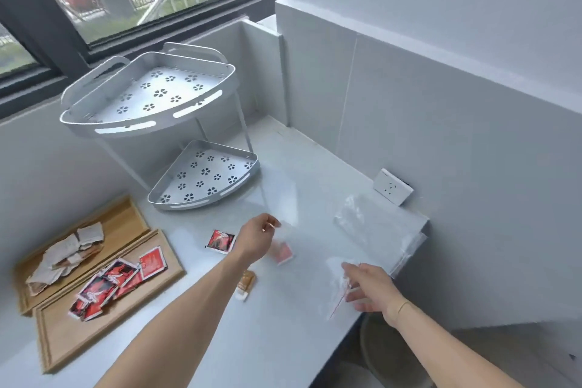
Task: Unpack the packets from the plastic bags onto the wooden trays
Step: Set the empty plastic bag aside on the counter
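Left hand: the left hand [256,238] is raised over the white counter [283,340], its fingers curled and pinching the top edge of a clear plastic bag [310,249].
Right hand: the right hand [371,288] pinches the bag's other edge, near its red-lined seal, by the counter's front edge; motion blur hides the fingers' exact lie.
Bag held: it stretches between the two hands, thin and see-through; a red packet [282,253] shows through it just below the left hand, blurred.
Loose packets: a red-and-black packet [221,241] lies flat on the counter just left of the left wrist; a brown-and-white packet [246,286] lies just right of the left forearm.
Near tray: the nearer wooden tray [63,346] sits at the far left, well apart from both hands, bearing a heap of red packets [113,283].
Far tray: a second wooden tray [126,217] touches it on the far side and holds pale, crumpled packets [67,258].
Spare bags: more clear bags [374,224] lie beyond the right hand, near a wall socket [393,186].
Rack: a two-tier white corner rack [157,98] stands behind the trays, under the window.
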{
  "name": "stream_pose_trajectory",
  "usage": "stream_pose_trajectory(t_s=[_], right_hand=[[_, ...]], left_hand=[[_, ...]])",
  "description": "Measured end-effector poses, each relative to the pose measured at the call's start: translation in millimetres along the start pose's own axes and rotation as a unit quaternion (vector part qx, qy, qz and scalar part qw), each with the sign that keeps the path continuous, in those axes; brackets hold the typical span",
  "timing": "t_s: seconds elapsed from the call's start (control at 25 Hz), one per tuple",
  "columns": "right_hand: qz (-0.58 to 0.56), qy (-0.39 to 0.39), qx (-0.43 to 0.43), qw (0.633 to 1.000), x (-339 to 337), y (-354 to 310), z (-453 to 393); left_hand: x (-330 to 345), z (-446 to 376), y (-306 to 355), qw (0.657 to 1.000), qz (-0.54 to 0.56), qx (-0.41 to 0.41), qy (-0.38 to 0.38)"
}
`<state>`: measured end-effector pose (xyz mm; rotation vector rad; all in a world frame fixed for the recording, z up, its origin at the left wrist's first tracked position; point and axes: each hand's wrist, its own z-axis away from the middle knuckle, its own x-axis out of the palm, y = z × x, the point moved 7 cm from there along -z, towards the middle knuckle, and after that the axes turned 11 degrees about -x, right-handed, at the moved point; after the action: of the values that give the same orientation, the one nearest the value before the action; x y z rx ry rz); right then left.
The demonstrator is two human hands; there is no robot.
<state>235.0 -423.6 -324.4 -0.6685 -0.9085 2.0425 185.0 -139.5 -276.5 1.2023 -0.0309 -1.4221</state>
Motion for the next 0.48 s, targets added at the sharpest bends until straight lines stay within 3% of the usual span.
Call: stream_pose_trajectory(t_s=[0.28, 0.48], right_hand=[[-0.028, 0.086, 0.023, 0.996, -44.0, 50.9, 18.1], [-0.022, 0.134, 0.023, 0.991, -60.3, 59.9, 18.0]], left_hand=[[68.0, -9.0, 29.6, 0.991, -0.117, 0.024, -0.067], [85.9, -9.6, 39.5, 0.988, -0.136, 0.050, -0.052]])
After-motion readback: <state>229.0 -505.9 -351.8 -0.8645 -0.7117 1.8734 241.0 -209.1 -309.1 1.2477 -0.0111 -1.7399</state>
